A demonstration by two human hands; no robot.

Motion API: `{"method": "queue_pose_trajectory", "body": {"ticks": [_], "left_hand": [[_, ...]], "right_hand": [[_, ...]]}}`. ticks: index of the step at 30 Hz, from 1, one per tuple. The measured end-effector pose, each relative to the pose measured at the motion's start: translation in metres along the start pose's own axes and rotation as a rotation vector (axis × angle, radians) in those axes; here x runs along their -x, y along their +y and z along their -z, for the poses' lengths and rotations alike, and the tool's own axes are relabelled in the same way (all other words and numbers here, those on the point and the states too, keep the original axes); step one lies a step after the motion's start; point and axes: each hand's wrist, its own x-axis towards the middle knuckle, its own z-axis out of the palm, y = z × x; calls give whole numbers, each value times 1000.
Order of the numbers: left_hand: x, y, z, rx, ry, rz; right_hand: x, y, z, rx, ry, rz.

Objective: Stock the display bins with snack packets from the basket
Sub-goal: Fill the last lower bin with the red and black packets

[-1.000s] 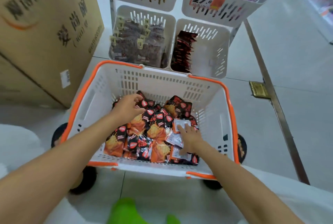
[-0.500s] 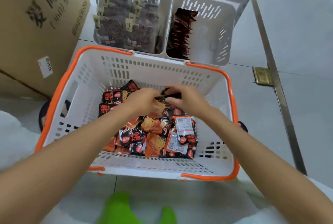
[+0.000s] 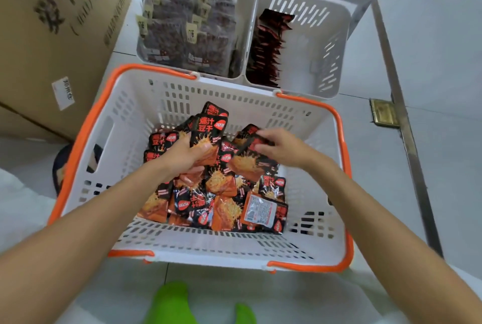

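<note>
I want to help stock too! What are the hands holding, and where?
The left hand grips a bunch of snack packets by their lower ends; the right hand pinches another packet by its edge.

A single wide-angle view sits at the person's head and faces forward and steeply down along both forearms, which enter from the lower corners. The left hand (image 3: 182, 156) and right hand (image 3: 281, 148) meet near the centre of the frame, close to the lens, over the snack packets (image 3: 221, 188) in the basket (image 3: 125, 128), which fills the middle. The display bins (image 3: 302, 44) lie farther off along the upper edge, cropped at the top. A cardboard box (image 3: 52, 23) occupies the upper left; a metal floor strip (image 3: 401, 125) runs down the right. Green shoe tips (image 3: 169, 302) show at the bottom edge, directly beneath the camera.
</note>
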Motion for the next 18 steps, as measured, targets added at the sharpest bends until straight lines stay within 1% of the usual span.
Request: {"method": "queue_pose_trajectory", "body": {"ticks": [1,3,4,5,7,8,9,10,12,13,14,16,18], "left_hand": [[2,7,-2,13,-40,8],[7,21,-10,95,-183,46],[10,29,-16,91,-244,30],[12,36,-23,38,-272,-6],[13,49,-33,-81,-243,-116],[13,54,-37,-114,-202,-165],[11,58,-39,-142,-172,-215],[8,63,-40,-173,-161,-264],[1,79,-39,-237,-177,-367],[-5,90,-39,-260,-195,-418],[-12,101,-40,-264,-206,-452],[-27,129,-43,-248,-231,-470],[-46,161,-47,-243,-303,-497]], "right_hand": [[-1,-13,12,-69,12,43],[-5,-33,21,-114,65,72],[-7,-40,21,-122,119,66],[-9,-45,19,-139,196,62],[-9,-51,17,-169,393,61],[-8,-51,18,-168,462,71],[-7,-49,22,-173,476,74],[-5,-46,30,-205,422,57],[-2,-42,50,-325,234,14],[-2,-40,62,-363,171,17],[-3,-37,75,-382,149,29],[-6,-32,104,-400,180,60],[-9,-25,137,-358,202,81]]}}
